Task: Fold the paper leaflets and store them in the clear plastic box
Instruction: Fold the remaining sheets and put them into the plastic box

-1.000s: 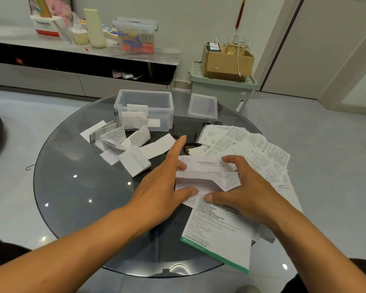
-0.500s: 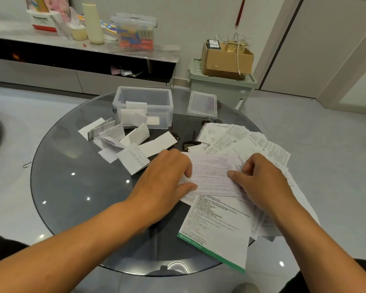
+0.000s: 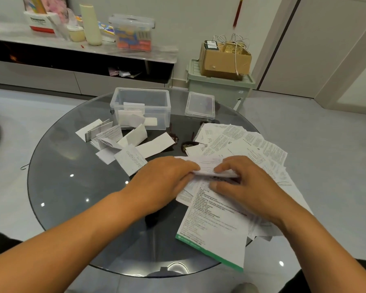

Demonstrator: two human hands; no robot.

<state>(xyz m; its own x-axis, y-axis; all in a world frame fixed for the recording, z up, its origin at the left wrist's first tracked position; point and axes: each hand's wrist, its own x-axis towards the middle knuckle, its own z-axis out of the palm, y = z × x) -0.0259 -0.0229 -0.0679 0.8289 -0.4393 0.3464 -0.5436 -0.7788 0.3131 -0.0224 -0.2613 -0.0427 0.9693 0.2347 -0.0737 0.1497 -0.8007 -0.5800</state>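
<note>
My left hand [image 3: 165, 182] and right hand [image 3: 247, 187] both pinch the half-folded leaflet [image 3: 207, 169], holding it over the spread of flat leaflets [image 3: 251, 144] on the desk [image 3: 72, 187]. Folded leaflets [image 3: 123, 144] lie near the clear plastic box [image 3: 141, 107], a few already inside.
</note>
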